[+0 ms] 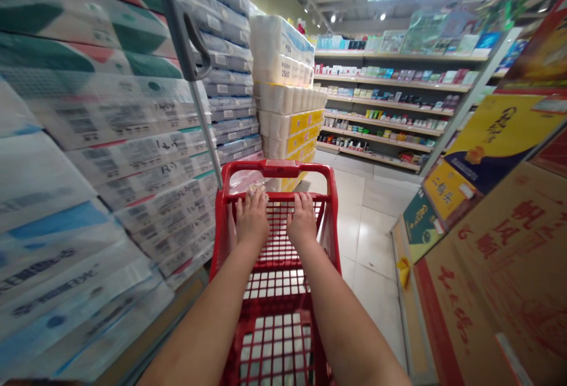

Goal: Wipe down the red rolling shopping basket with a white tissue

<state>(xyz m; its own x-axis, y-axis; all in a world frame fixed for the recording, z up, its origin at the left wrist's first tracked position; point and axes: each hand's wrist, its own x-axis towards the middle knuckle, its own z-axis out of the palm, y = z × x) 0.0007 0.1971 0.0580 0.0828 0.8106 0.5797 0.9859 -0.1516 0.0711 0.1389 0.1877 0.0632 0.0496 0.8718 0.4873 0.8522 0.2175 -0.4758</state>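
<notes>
Below me is a red plastic shopping basket (pixel 277 168) with a mesh bottom and sides, holding nothing that I can see. Over its far crossbar lie the fingers of my left hand (pixel 253 220), gripping the bar. Something pale and crumpled shows by those fingertips, too blurred to name. My right hand (pixel 303 223) grips the same bar a little to the right, its thumb toward the left hand. A metal pull handle with a grey grip (pixel 179 37) rises from the basket's left side; neither hand touches it.
Tall stacks of wrapped paper packs (pixel 146 143) line the left, close to the basket. Ahead stand bundled toilet rolls (pixel 283 102). Cardboard cartons (pixel 505 268) crowd the right. Farther back are cosmetics shelves (pixel 390 81); a tiled floor (pixel 367 244) runs between.
</notes>
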